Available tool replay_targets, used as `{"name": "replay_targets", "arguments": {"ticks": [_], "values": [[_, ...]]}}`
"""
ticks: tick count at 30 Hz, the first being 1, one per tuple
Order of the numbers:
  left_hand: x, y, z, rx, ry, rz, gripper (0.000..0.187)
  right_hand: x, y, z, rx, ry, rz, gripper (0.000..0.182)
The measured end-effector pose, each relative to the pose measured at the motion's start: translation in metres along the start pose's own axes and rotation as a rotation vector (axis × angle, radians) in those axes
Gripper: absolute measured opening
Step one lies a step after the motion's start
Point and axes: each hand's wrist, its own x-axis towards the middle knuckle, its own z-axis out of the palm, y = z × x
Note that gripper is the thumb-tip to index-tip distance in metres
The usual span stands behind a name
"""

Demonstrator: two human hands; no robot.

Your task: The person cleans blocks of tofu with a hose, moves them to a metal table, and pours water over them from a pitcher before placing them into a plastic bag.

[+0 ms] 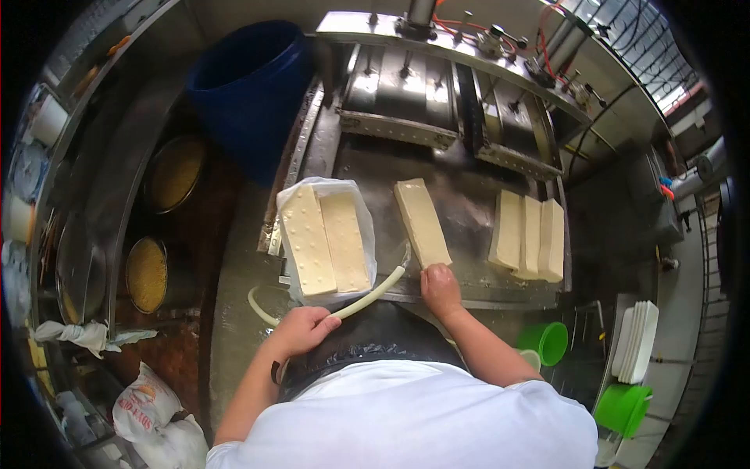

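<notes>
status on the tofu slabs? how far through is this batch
Done, it seems: two slabs lie side by side in the cloth-lined tray. In hand: the right hand touches the near end of a single slab on the steel table; the left hand grips a white hose. Left, apparently: three slabs side by side at the right, untouched.

Light: bright daylight from 2 o'clock
Glare: on the steel table (469, 195)
Edges: fisheye bend, dark vignette
Left: dim, shadowed
</notes>
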Motion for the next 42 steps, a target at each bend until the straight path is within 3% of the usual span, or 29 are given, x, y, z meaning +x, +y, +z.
{"name": "replay_targets", "arguments": {"ticks": [4, 6, 7, 9, 14, 16, 20, 23, 30, 33, 36, 37, 39, 41, 42], "values": [[0.004, 0.006, -0.004, 0.044, -0.109, -0.021, 0.042, -0.037, 0.017, -0.005, 0.166, -0.058, 0.183, 0.027], [0.006, 0.008, -0.004, 0.041, -0.13, -0.021, 0.042, -0.028, 0.029, -0.001, 0.365, 0.028, 0.554, 0.036], [0.006, 0.009, -0.004, 0.039, -0.144, -0.025, 0.042, -0.019, 0.027, -0.005, 0.365, 0.029, 0.56, 0.036], [0.006, 0.014, -0.004, 0.038, -0.143, 0.003, 0.042, 0.001, 0.022, -0.012, 0.991, -0.019, 1.047, 0.039], [0.005, 0.015, -0.005, 0.035, -0.135, 0.051, 0.041, 0.01, 0.0, 0.001, 1.152, -0.094, 1.158, 0.041], [0.003, 0.014, -0.006, 0.026, -0.118, 0.033, 0.04, 0.009, -0.015, -0.004, 1.247, -0.27, 1.164, 0.044], [0.002, 0.011, -0.005, 0.022, -0.113, -0.011, 0.041, 0.021, -0.023, 0.001, 1.563, -0.193, 1.357, 0.052], [-0.002, 0.01, -0.004, 0.03, -0.105, -0.017, 0.041, 0.019, -0.023, 0.016, 1.539, -0.122, 1.43, 0.051], [-0.006, 0.005, -0.002, -0.001, -0.082, 0.018, 0.038, -0.001, -0.007, 0.007, 1.467, -0.165, 1.213, 0.043], [-0.004, 0.008, -0.004, 0.014, -0.089, 0.005, 0.037, 0.007, 0.006, -0.003, 1.196, -0.042, 1.215, 0.041], [-0.005, 0.013, -0.005, -0.035, -0.077, -0.007, 0.036, 0.011, 0.056, 0.028, 0.74, 0.086, 0.966, 0.052], [-0.004, 0.016, -0.007, 0.0, -0.085, -0.005, 0.036, 0.01, 0.064, 0.042, 0.74, 0.093, 0.97, 0.052], [0.002, 0.022, -0.008, 0.043, -0.116, 0.021, 0.035, 0.006, 0.073, 0.051, 0.509, 0.209, 0.741, 0.051], [0.001, 0.019, -0.005, 0.044, -0.041, 0.028, 0.035, -0.005, 0.072, 0.059, 0.66, 0.163, 0.785, 0.049], [0.001, 0.021, -0.006, 0.009, -0.063, -0.031, 0.034, -0.016, 0.084, 0.081, 0.631, 0.125, 0.708, 0.047]]}}
